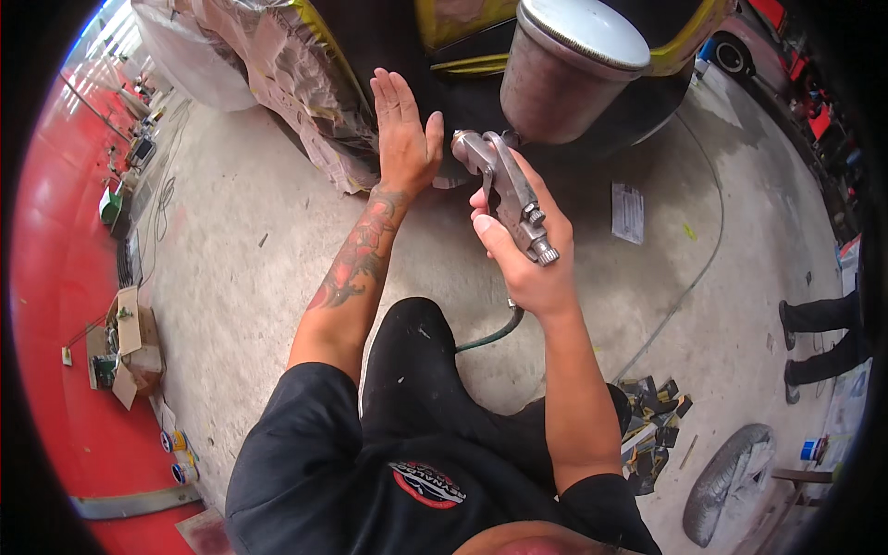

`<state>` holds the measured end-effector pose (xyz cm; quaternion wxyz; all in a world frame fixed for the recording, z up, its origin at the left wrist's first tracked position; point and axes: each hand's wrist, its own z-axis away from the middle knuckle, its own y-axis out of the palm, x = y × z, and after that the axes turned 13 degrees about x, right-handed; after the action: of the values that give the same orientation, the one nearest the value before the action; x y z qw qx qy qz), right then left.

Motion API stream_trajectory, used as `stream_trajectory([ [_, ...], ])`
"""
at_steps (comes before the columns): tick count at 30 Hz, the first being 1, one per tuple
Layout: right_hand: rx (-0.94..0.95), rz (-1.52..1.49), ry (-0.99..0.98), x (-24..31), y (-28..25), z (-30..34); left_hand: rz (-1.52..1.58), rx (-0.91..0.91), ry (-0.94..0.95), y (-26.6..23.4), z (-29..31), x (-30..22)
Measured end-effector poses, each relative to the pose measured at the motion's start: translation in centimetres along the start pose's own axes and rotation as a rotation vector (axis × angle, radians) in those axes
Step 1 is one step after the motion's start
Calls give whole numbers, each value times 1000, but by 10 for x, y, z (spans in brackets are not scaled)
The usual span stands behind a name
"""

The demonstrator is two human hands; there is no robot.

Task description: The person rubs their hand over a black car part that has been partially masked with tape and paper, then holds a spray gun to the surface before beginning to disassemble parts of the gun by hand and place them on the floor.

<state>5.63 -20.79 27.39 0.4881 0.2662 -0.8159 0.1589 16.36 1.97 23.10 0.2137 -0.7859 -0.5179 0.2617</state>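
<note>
Glossy red wall (65,240) along the left, open cardboard box (143,358) beside it, scuffed grey floor (231,222) across the middle, darker patches toward far right, brown bench-like furniture (801,475) near right, bright light far left.

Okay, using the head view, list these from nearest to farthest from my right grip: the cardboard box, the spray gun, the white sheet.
1. Spray gun: held in your right grip.
2. White sheet: ahead, to the right.
3. Cardboard box: far left.
</note>
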Motion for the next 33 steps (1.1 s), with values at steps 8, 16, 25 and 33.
stream_trajectory([
  [8,-11,9,0,2,-3,-2,-147,-99,173,-53,-90,13],
  [16,-13,13,14,3,1,-4,-251,-204,203,-86,-155,9],
  [25,10,-12,3,4,5,0,47,-40,-2,0,-1,11],
  [33,-21,-30,16,4,4,-2,-286,119,34,-28,-9,11],
])
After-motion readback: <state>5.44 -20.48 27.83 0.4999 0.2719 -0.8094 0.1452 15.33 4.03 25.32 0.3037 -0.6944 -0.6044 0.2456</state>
